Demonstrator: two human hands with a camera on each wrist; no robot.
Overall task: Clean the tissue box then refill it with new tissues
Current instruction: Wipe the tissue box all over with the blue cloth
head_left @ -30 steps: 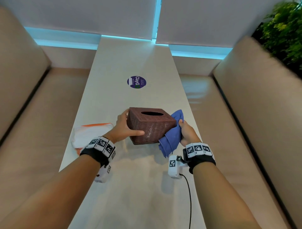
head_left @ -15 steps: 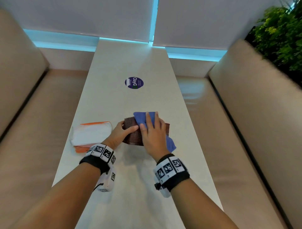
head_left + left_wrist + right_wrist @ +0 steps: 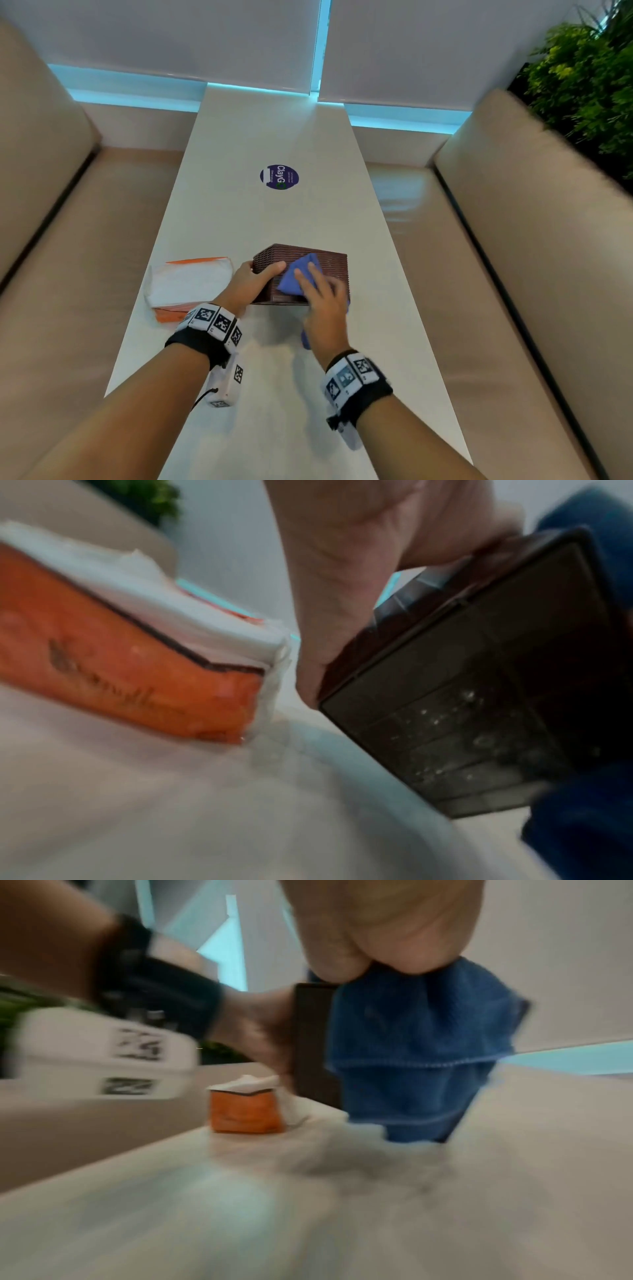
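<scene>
Right hand (image 3: 323,301) is pressing flat fingers and blue cloth (image 3: 298,279) onto the tissue box (image 3: 330,265).
Left hand (image 3: 253,282) is gripping its side; cleaning is underway, refill pack (image 3: 186,286) likely awaiting beside it.

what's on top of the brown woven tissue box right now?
A blue microfibre cloth lies on the brown woven tissue box, pressed down by the right hand; the left hand grips the box's side. The cloth and hand cover the box's opening.
</scene>
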